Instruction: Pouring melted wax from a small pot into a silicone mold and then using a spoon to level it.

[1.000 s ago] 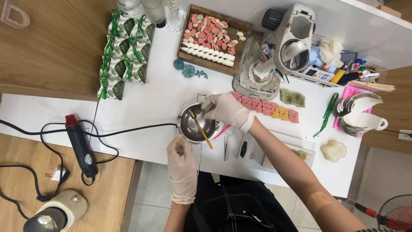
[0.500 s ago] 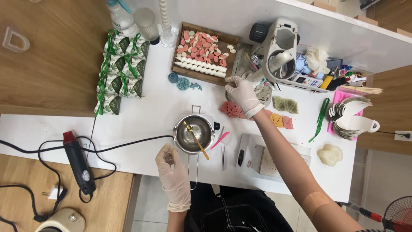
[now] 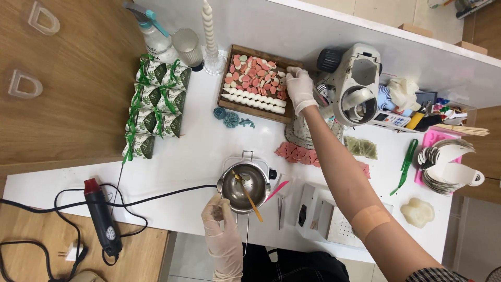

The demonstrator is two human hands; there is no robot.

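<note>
White table point(image 3: 172, 156); left hand point(image 3: 222, 230) pinching melting pot point(image 3: 245, 183); right hand point(image 3: 301, 90) grip unclear, over wooden tray point(image 3: 225, 102)

two gloved hands point(image 3: 301, 89), one melting pot point(image 3: 245, 181), one heat gun point(image 3: 102, 219)

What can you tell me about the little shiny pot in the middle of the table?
The pot is small, round and looks like shiny metal. It stands upright on the white table, near its front edge. A thin wooden stick leans inside it, poking out over the rim toward the person. A wire handle sticks out at the back. The gloved left hand touches its near rim. What is inside looks dark; I cannot tell what it is.
</note>
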